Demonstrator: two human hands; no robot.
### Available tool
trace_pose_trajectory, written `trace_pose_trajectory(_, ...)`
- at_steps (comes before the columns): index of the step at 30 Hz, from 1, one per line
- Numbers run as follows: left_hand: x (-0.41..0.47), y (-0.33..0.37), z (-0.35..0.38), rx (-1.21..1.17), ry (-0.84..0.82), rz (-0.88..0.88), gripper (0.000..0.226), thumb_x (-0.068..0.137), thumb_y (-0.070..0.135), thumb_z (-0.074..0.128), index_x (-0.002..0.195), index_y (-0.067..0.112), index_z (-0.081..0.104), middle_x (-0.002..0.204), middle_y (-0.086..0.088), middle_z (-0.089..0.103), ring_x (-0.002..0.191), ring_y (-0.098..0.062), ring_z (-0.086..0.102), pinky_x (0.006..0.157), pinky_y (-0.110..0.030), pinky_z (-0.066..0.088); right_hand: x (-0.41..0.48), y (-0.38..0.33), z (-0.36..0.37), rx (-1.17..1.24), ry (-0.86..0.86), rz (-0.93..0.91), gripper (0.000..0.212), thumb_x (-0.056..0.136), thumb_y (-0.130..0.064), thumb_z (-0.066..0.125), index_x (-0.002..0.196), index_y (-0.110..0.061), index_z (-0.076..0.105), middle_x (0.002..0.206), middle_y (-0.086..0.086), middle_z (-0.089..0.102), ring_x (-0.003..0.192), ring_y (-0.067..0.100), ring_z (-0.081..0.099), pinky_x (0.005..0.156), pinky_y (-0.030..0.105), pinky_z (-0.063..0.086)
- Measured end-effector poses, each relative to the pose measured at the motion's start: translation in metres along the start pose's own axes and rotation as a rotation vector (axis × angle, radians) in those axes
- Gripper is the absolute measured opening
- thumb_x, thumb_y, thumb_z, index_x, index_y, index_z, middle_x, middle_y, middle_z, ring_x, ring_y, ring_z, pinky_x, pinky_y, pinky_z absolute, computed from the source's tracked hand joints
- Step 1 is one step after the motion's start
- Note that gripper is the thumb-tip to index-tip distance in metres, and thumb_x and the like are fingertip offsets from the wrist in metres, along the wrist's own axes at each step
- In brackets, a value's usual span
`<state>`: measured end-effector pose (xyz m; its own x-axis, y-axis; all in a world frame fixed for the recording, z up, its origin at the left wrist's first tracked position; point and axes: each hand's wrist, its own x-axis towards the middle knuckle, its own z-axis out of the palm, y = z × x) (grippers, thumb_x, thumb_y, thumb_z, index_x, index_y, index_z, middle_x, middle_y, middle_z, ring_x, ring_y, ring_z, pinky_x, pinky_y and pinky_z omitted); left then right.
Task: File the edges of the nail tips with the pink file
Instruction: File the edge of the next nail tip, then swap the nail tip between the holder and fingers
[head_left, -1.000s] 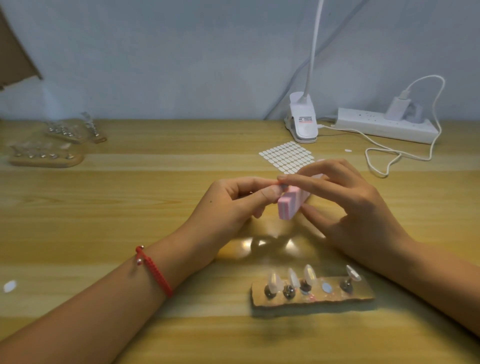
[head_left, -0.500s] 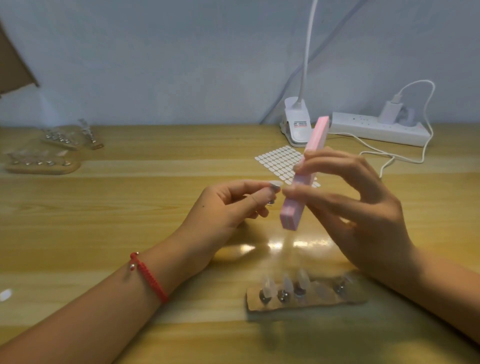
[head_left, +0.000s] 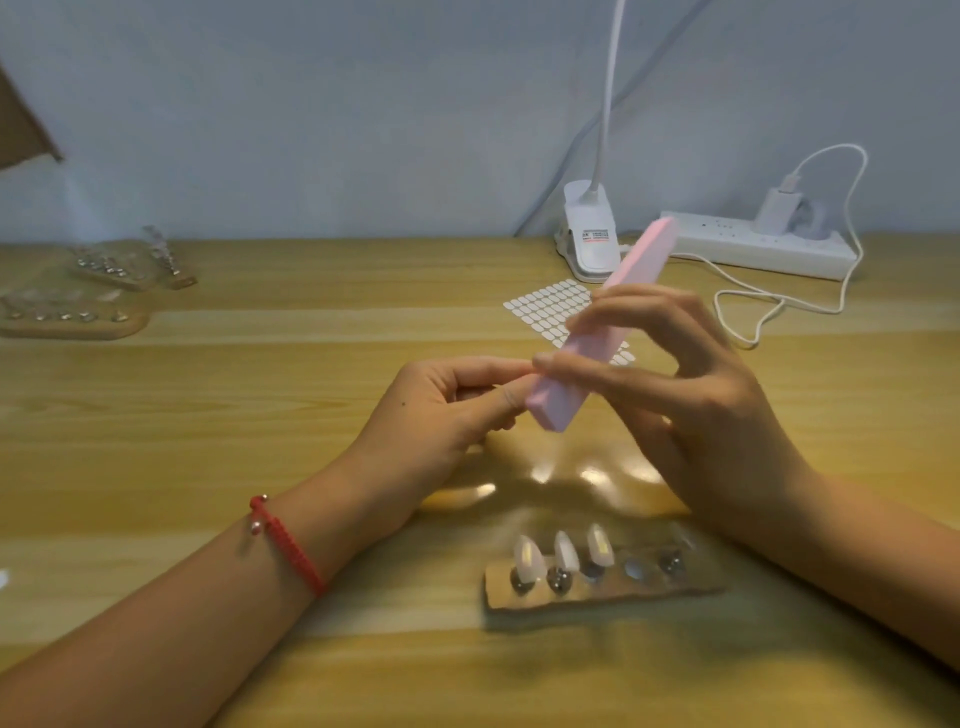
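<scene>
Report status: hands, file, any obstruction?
Right hand grips pink file, tilted. Left hand pinches at file's lower end; nail tip hidden. Nothing in the way; holder sits nearer, apart.

We are counting one left hand (head_left: 441, 410) and one right hand (head_left: 701, 415), one pink file (head_left: 644, 260), three nail tips (head_left: 566, 552) on one holder (head_left: 623, 592) near the bench's front edge, two blurred holders (head_left: 72, 319) toward its far left corner, one sticker sheet (head_left: 550, 306), one clip lamp (head_left: 589, 234) and one power strip (head_left: 758, 249).
</scene>
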<state>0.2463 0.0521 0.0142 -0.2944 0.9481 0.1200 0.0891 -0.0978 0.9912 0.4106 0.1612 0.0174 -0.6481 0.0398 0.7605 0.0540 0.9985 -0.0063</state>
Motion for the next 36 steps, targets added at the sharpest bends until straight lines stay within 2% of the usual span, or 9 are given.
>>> trace_pose_trajectory(3, 0.0, -0.002, 0.0, -0.032, 0.006, 0.003, 0.04, 0.071, 0.026, 0.064, 0.104, 0.004, 0.072, 0.097, -0.016, 0.074, 0.08, -0.01, 0.063, 0.071, -0.02, 0.05, 0.0, -0.006, 0.003, 0.008, -0.041, -0.075, 0.04, 0.086, 0.009, 0.057, 0.116, -0.015, 0.07, 0.114, 0.022, 0.062, 0.117, 0.033, 0.051, 0.109, 0.044, 0.037)
trace_pose_trajectory(5, 0.0, -0.001, 0.0, -0.013, 0.008, 0.005, 0.037, 0.072, 0.029, 0.065, 0.102, 0.01, 0.073, 0.082, -0.005, 0.075, 0.073, -0.004, 0.059, 0.067, -0.015, 0.045, 0.001, 0.001, 0.001, 0.023, -0.024, 0.016, 0.04, 0.089, 0.008, 0.057, 0.119, -0.015, 0.066, 0.115, 0.021, 0.061, 0.114, 0.034, 0.052, 0.105, 0.035, 0.038)
trace_pose_trajectory(8, 0.002, 0.0, -0.002, -0.011, 0.017, -0.006, 0.028, 0.07, 0.036, 0.067, 0.091, 0.021, 0.077, 0.06, 0.014, 0.061, 0.058, 0.001, 0.049, 0.058, -0.01, 0.039, -0.003, 0.016, -0.002, 0.004, 0.01, 0.191, 0.039, 0.09, 0.006, 0.06, 0.123, -0.015, 0.061, 0.116, 0.019, 0.06, 0.109, 0.035, 0.053, 0.098, 0.026, 0.037)
trace_pose_trajectory(12, 0.003, -0.001, -0.001, -0.08, 0.022, 0.026, 0.02, 0.075, 0.031, 0.063, 0.088, 0.019, 0.073, 0.073, 0.009, 0.067, 0.06, -0.002, 0.054, 0.061, -0.012, 0.046, -0.007, 0.019, 0.003, 0.067, -0.028, 0.339, 0.043, 0.089, 0.004, 0.062, 0.125, -0.018, 0.062, 0.116, 0.013, 0.06, 0.109, 0.029, 0.051, 0.094, 0.02, 0.034)
trace_pose_trajectory(17, -0.001, 0.001, 0.003, -0.008, 0.037, 0.046, 0.018, 0.081, 0.03, 0.058, 0.088, 0.019, 0.07, 0.08, 0.008, 0.071, 0.059, -0.004, 0.059, 0.059, -0.015, 0.048, -0.007, 0.021, 0.003, 0.12, -0.045, 0.357, 0.044, 0.088, 0.003, 0.065, 0.125, -0.021, 0.063, 0.116, 0.008, 0.06, 0.108, 0.022, 0.049, 0.094, 0.012, 0.03)
trace_pose_trajectory(25, -0.004, 0.011, 0.006, 0.027, 0.124, -0.051, 0.02, 0.071, 0.031, 0.067, 0.085, 0.017, 0.072, 0.076, 0.003, 0.067, 0.061, -0.007, 0.057, 0.048, -0.021, 0.049, -0.009, 0.022, 0.001, 0.227, -0.032, 0.416, 0.044, 0.089, 0.001, 0.064, 0.125, -0.024, 0.064, 0.116, 0.006, 0.059, 0.111, 0.023, 0.051, 0.097, 0.032, 0.042)
trace_pose_trajectory(28, -0.005, 0.017, 0.005, 0.069, 0.142, -0.053, 0.014, 0.069, 0.027, 0.074, 0.081, 0.02, 0.074, 0.074, 0.006, 0.068, 0.061, -0.005, 0.057, 0.048, -0.02, 0.048, -0.009, 0.022, 0.001, 0.226, -0.043, 0.421, 0.045, 0.089, -0.001, 0.064, 0.126, -0.027, 0.063, 0.116, 0.005, 0.058, 0.112, 0.022, 0.051, 0.096, 0.032, 0.042)
trace_pose_trajectory(33, -0.014, 0.036, 0.01, 0.193, 0.046, 0.003, 0.017, 0.058, 0.034, 0.078, 0.072, 0.027, 0.073, 0.072, 0.008, 0.068, 0.061, -0.006, 0.056, 0.052, -0.021, 0.049, -0.009, 0.022, 0.001, 0.241, -0.069, 0.432, 0.044, 0.09, -0.001, 0.064, 0.125, -0.027, 0.065, 0.118, 0.004, 0.058, 0.114, 0.021, 0.05, 0.097, 0.034, 0.043)
trace_pose_trajectory(36, -0.027, 0.046, 0.016, 0.31, -0.016, 0.06, 0.022, 0.061, 0.03, 0.083, 0.079, 0.023, 0.071, 0.079, 0.003, 0.072, 0.069, -0.01, 0.063, 0.063, -0.023, 0.054, -0.009, 0.022, 0.002, 0.267, -0.062, 0.439, 0.043, 0.089, 0.0, 0.065, 0.124, -0.026, 0.066, 0.117, 0.004, 0.058, 0.114, 0.019, 0.05, 0.098, 0.027, 0.039)
